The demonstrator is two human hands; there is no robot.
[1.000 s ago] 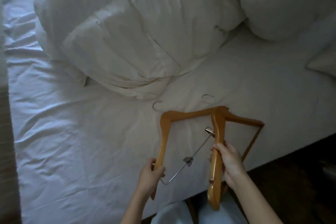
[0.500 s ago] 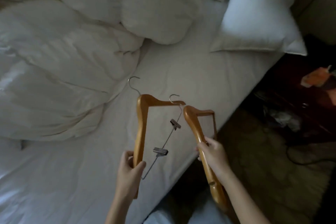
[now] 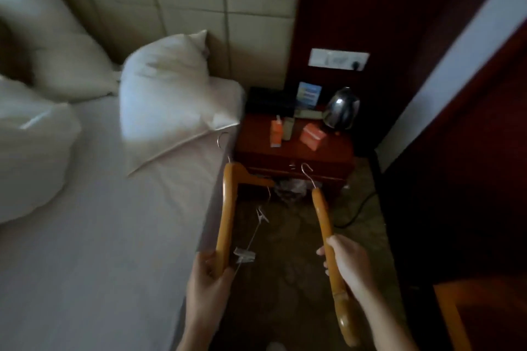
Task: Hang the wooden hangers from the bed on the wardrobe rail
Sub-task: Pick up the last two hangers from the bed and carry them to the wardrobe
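I hold two wooden hangers in the air past the right edge of the bed (image 3: 114, 236). My left hand (image 3: 205, 282) grips one arm of a wooden hanger with a metal clip bar (image 3: 226, 214); its hook points up toward the pillow. My right hand (image 3: 346, 262) grips the second wooden hanger (image 3: 325, 225), seen edge-on, hook up. The hangers are apart and touch nothing. No wardrobe rail is in view.
A dark red nightstand (image 3: 293, 151) stands ahead with a kettle (image 3: 340, 108), orange boxes (image 3: 312, 135) and a card on it. White pillows (image 3: 171, 94) lie at the bed head. A cable (image 3: 359, 208) runs over the patterned carpet. Dark wood panels stand at the right.
My view has swung right, from the duvet and mattress to the nightstand and floor. Both hangers have left the bed with my hands and moved further apart.
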